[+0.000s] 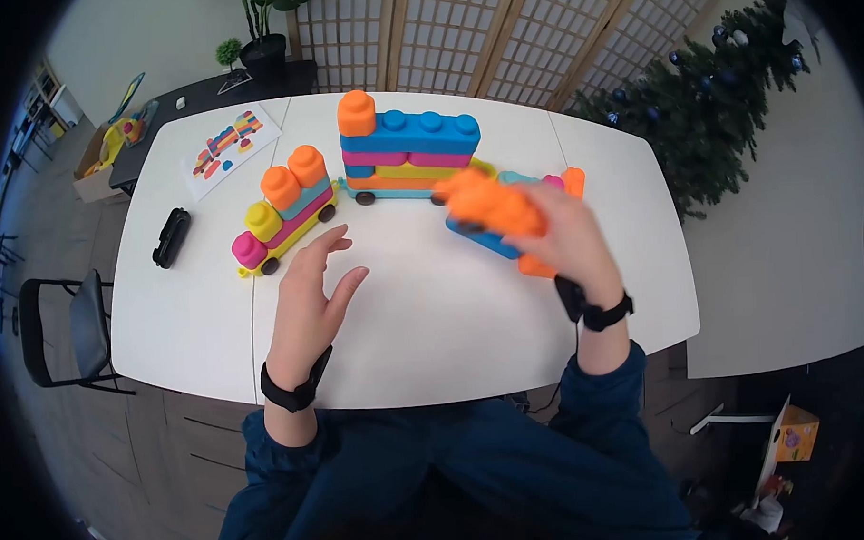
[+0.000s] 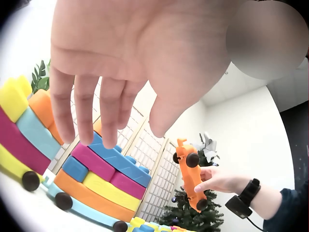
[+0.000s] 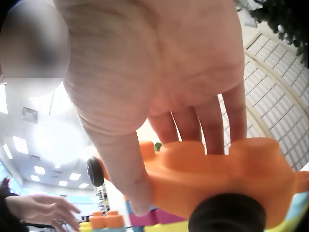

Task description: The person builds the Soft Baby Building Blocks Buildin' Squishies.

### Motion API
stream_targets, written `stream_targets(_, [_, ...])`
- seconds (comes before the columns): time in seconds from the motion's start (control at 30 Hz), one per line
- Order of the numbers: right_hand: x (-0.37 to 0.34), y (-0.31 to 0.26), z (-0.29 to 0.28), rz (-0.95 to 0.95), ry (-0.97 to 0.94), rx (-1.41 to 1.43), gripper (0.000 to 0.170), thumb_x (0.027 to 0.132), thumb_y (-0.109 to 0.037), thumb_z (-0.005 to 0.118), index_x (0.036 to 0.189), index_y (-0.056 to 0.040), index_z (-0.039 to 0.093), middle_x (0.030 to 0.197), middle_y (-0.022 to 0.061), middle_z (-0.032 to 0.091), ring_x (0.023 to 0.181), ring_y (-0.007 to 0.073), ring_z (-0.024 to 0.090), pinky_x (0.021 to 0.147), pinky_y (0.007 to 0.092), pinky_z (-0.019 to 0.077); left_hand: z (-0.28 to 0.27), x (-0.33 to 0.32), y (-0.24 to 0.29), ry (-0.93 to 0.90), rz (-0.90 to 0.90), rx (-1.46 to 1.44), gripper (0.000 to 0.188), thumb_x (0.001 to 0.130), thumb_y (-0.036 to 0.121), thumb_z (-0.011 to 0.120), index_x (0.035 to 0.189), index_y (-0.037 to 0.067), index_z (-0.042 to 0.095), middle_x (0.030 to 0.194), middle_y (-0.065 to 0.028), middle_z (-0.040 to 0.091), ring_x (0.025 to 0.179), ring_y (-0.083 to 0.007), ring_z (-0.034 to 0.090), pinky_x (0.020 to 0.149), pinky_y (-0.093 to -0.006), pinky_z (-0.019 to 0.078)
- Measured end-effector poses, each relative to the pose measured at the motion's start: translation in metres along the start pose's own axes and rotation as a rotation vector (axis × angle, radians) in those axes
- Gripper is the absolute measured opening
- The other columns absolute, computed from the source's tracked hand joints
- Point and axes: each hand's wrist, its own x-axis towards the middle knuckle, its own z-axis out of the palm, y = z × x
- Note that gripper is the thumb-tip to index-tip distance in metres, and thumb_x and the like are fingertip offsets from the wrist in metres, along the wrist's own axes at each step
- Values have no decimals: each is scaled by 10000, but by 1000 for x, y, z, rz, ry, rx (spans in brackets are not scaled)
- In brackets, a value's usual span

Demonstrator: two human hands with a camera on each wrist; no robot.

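My right hand (image 1: 574,236) grips an orange wheeled block car (image 3: 193,179) by its sides, thumb on one side and fingers on the other, raised above the table. In the head view the car is blurred and overlaps several loose blocks, among them a blue one (image 1: 483,240). My left hand (image 1: 307,298) hovers over the table with fingers loosely bent and nothing in it. Beyond it stands a small yellow-based block wagon (image 1: 287,218) with pink, yellow and orange blocks. A taller light-blue-based wagon (image 1: 409,147) stands at the back middle, stacked with several colours.
A printed sheet (image 1: 230,148) showing a block train lies at the table's (image 1: 405,319) back left. A black case-like object (image 1: 172,238) rests near the left edge. Past the right side is a decorated tree (image 1: 702,99); a folding chair (image 1: 68,330) stands on the left.
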Motion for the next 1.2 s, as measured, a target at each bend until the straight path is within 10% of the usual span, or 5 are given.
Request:
stream_targets(0.43, [-26, -58, 115, -155, -398, -221, 463, 684, -226, 886, 1074, -77, 685, 942, 76, 701, 929, 279, 697, 765, 414, 563, 22, -16, -26, -415, 71, 125, 750, 766, 182, 874, 1433, 68, 550, 1381, -142, 610, 1224, -367, 585, 1056, -427, 496])
stream_targets(1.2, [-32, -26, 107, -140, -142, 62, 483, 750, -272, 866, 1141, -54, 685, 1036, 103, 707, 998, 303, 686, 849, 408, 536, 33, -15, -23, -425, -16, 120, 636, 712, 71, 877, 1308, 39, 657, 1337, -147, 662, 1182, -375, 632, 1034, -411, 519])
